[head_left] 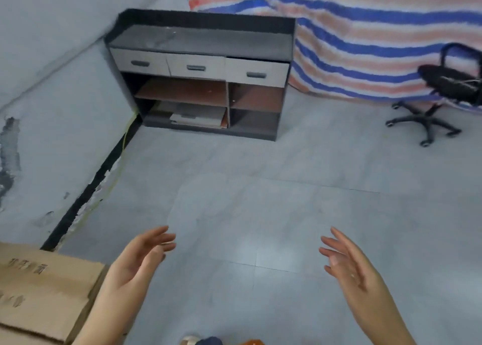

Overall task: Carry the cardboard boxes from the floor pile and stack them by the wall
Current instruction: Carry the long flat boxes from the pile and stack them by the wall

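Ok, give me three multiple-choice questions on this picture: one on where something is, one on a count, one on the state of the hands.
1. Where are the cardboard boxes?
A. lower left, by the wall
B. on the chair
C. inside the cabinet

2. How many drawers does the cabinet have?
A. two
B. three
C. five

3. What are the left hand and right hand doing?
A. both gripping a box
B. one holding a drawer handle
C. both open, holding nothing

Answers: 1 A, the boxes sit at the frame's lower left; 2 B, three handled fronts show; 3 C, fingers spread over bare floor.
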Demonstrator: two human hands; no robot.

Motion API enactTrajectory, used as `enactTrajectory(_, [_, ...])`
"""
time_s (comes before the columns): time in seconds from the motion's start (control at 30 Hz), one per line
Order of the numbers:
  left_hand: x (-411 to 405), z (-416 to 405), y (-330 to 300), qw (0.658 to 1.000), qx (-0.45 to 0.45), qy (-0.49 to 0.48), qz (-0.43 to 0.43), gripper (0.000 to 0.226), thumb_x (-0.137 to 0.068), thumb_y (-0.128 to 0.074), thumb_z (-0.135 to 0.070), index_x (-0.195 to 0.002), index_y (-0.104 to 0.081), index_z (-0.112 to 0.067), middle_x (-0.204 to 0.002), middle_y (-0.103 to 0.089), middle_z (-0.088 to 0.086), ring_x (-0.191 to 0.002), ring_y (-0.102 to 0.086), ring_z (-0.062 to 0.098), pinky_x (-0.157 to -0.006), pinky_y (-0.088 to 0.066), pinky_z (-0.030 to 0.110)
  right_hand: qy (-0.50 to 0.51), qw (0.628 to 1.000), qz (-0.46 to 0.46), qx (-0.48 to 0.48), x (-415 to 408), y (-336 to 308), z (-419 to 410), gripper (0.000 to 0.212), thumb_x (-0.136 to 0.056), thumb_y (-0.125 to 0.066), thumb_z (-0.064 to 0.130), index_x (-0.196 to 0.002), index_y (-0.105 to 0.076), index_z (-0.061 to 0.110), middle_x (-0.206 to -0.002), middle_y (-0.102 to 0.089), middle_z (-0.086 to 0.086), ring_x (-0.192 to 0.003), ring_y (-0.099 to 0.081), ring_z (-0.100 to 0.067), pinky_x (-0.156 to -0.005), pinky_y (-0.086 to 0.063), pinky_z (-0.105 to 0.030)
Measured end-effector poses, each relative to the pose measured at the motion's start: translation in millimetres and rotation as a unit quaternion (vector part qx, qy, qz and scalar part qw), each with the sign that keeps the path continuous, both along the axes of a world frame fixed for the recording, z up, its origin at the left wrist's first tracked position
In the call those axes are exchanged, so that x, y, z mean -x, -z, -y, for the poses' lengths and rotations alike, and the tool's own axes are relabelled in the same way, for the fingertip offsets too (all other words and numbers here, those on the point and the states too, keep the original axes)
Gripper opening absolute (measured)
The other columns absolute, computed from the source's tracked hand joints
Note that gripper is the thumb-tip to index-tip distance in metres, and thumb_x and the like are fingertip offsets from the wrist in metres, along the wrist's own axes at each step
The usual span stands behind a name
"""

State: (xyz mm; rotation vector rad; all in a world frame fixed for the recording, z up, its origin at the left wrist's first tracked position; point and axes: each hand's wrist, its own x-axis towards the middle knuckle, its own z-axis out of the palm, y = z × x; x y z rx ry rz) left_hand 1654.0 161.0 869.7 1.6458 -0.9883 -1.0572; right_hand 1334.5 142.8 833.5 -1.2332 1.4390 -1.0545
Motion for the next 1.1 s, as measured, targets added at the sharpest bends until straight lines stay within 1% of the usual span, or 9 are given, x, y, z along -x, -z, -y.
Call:
enactTrajectory(0.2, [172, 34, 13, 0.992, 0.039, 0.116, -0.024, 0.024, -0.097, -0.046, -0.003, -0.110, -0.063, -0.016, -0.103, -0.072, 0.002, -0.096, -0.069, 0.015, -0.087, -0.053, 0.032, 0.113, 0.993, -0.017, -0.007, 159, -3, -39, 0.057, -0.061, -0.055, 0.081, -0.114, -0.055, 0.059, -0.117, -0.062, 0.025, -0.109, -0.061, -0.001, -0.090, -0.050, -0.027])
enactTrajectory(0.37, [305, 60, 10, 0.973, 0.024, 0.225, -0.049, 0.031, -0.097, -0.040, -0.001, -0.110, -0.064, -0.015, -0.104, -0.072, 0.003, -0.096, -0.069, 0.018, -0.087, -0.054, 0.031, 0.214, 0.976, -0.027, -0.003, 274, -7, -66, 0.040, -0.084, -0.053, 0.033, -0.122, -0.054, 0.047, -0.116, -0.062, 0.027, -0.109, -0.061, -0.002, -0.090, -0.050, -0.026])
enactTrajectory(0.53, [405, 98, -1, 0.947, 0.037, 0.315, -0.048, 0.029, -0.096, -0.043, -0.002, -0.110, -0.064, -0.016, -0.104, -0.071, 0.003, -0.096, -0.068, 0.017, -0.085, -0.054, 0.031, 0.302, 0.953, -0.014, 0.006, 343, -7, -81, 0.064, -0.054, -0.057, 0.088, -0.111, -0.054, 0.061, -0.117, -0.063, 0.022, -0.107, -0.063, -0.002, -0.088, -0.050, -0.032])
enactTrajectory(0.7, [472, 142, 9, 0.930, 0.032, 0.366, -0.031, 0.029, -0.096, -0.044, -0.002, -0.110, -0.064, -0.017, -0.105, -0.071, -0.001, -0.095, -0.068, 0.015, -0.085, -0.054, 0.030, 0.359, 0.933, -0.006, -0.009, 388, 11, -66, 0.072, -0.047, -0.055, 0.092, -0.111, -0.054, 0.060, -0.116, -0.064, 0.022, -0.106, -0.063, -0.003, -0.088, -0.050, -0.033])
enactTrajectory(0.8, [504, 179, 21, 0.925, 0.018, 0.378, -0.030, 0.029, -0.095, -0.044, -0.001, -0.109, -0.064, -0.017, -0.104, -0.071, -0.002, -0.094, -0.068, 0.014, -0.083, -0.055, 0.030, 0.383, 0.923, -0.002, -0.023, 410, 12, -37, 0.031, -0.078, -0.062, 0.054, -0.105, -0.055, 0.065, -0.114, -0.064, 0.024, -0.105, -0.063, -0.003, -0.088, -0.051, -0.031])
enactTrajectory(0.9, [540, 228, 30, 0.920, 0.008, 0.391, -0.035, 0.029, -0.095, -0.044, 0.000, -0.108, -0.065, -0.016, -0.102, -0.072, -0.003, -0.093, -0.068, 0.014, -0.081, -0.055, 0.027, 0.413, 0.910, -0.014, -0.027, 443, 15, 0, 0.047, -0.090, -0.054, 0.022, -0.102, -0.056, 0.067, -0.113, -0.065, 0.024, -0.103, -0.064, -0.002, -0.088, -0.051, -0.032])
enactTrajectory(0.97, [568, 267, 31, 0.913, 0.008, 0.407, -0.036, 0.029, -0.095, -0.044, 0.000, -0.108, -0.065, -0.016, -0.102, -0.072, -0.003, -0.093, -0.068, 0.014, -0.080, -0.056, 0.025, 0.440, 0.898, -0.006, -0.025, 463, 9, 29, 0.029, -0.079, -0.062, 0.053, -0.105, -0.056, 0.065, -0.114, -0.065, 0.022, -0.102, -0.064, -0.002, -0.087, -0.052, -0.032])
enactTrajectory(1.03, [598, 307, 25, 0.904, 0.016, 0.425, -0.035, 0.030, -0.095, -0.044, 0.000, -0.108, -0.065, -0.017, -0.102, -0.072, -0.003, -0.093, -0.068, 0.013, -0.080, -0.055, 0.025, 0.462, 0.887, -0.001, -0.010, 488, 6, 57, 0.061, -0.052, -0.060, 0.087, -0.107, -0.057, 0.062, -0.115, -0.065, 0.021, -0.102, -0.065, -0.003, -0.085, -0.053, -0.032])
enactTrajectory(1.1, [630, 346, 18, 0.897, 0.029, 0.441, -0.034, 0.030, -0.095, -0.044, 0.000, -0.109, -0.064, -0.017, -0.103, -0.071, -0.003, -0.094, -0.068, 0.012, -0.081, -0.055, 0.025, 0.487, 0.874, -0.002, -0.005, 513, 4, 86, 0.071, -0.041, -0.057, 0.093, -0.105, -0.058, 0.063, -0.115, -0.065, 0.020, -0.102, -0.065, -0.003, -0.084, -0.053, -0.032])
